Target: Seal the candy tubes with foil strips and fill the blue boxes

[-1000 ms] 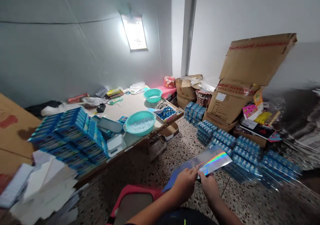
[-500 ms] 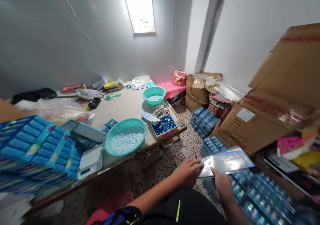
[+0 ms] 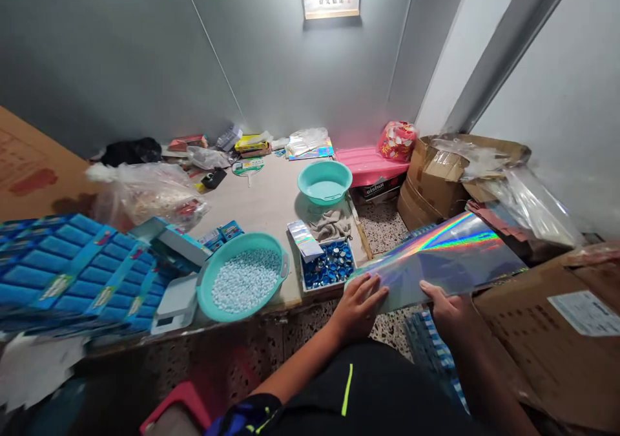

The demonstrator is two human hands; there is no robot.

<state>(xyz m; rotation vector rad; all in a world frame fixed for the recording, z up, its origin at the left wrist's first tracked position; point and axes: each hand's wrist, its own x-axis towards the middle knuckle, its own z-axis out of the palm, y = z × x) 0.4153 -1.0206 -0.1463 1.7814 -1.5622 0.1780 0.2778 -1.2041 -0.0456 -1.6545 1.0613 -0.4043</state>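
Note:
A shiny holographic sheet [image 3: 450,265] is held out in front of me, its surface throwing rainbow reflections. My left hand [image 3: 359,303] grips its near left end, fingers lying over the top. Farther right, my right hand [image 3: 443,307] pinches the near edge with the thumb on top; its other fingers are hidden beneath. Just left of the sheet, on the table, stands a white box of blue caps [image 3: 329,265] with a folded leaflet [image 3: 305,241] on its rim. Beside that is a teal basin [image 3: 206,294] full of small pale blue pellets.
A second teal basin [image 3: 324,184] and a grey cloth [image 3: 332,225] are on the table [image 3: 256,203]. Stacked blue boxes [image 3: 82,268] and a white scale [image 3: 175,303] occupy its left side. Cardboard boxes [image 3: 547,339] crowd the right, with blue packs [image 3: 431,345] on the floor.
My view has swung left toward the table. Both hands have brought the sheet up and closer to the table, and more of its face shows. Both still hold it.

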